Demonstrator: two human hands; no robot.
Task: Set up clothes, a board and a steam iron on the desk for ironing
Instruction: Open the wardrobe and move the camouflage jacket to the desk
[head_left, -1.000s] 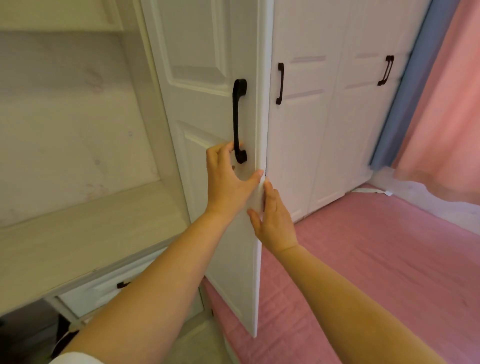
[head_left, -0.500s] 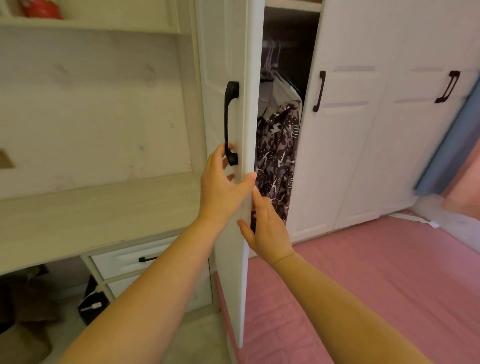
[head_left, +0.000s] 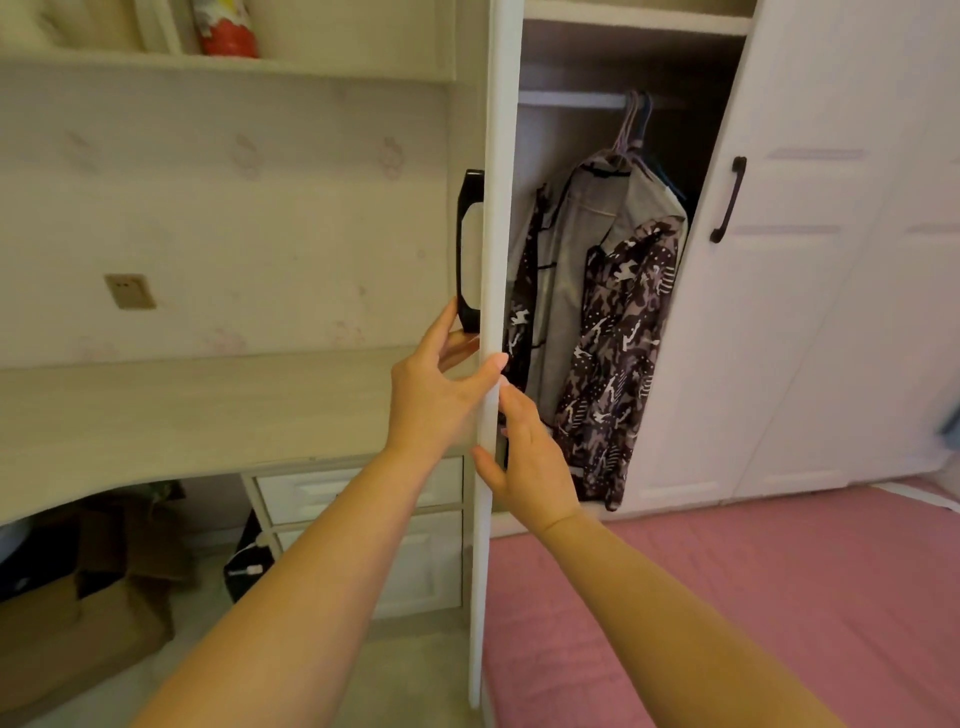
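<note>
Both hands pinch the wardrobe door (head_left: 493, 208) edge, left hand (head_left: 434, 400) above right hand (head_left: 530, 462), clothes (head_left: 608, 332) hanging inside, far right of the bare worktop (head_left: 182, 415); the swinging door could trap fingers.

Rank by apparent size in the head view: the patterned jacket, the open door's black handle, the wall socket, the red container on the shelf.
1. Patterned jacket
2. Open door's black handle
3. Red container, partly cropped, so unsure
4. Wall socket, close in size to the container
</note>
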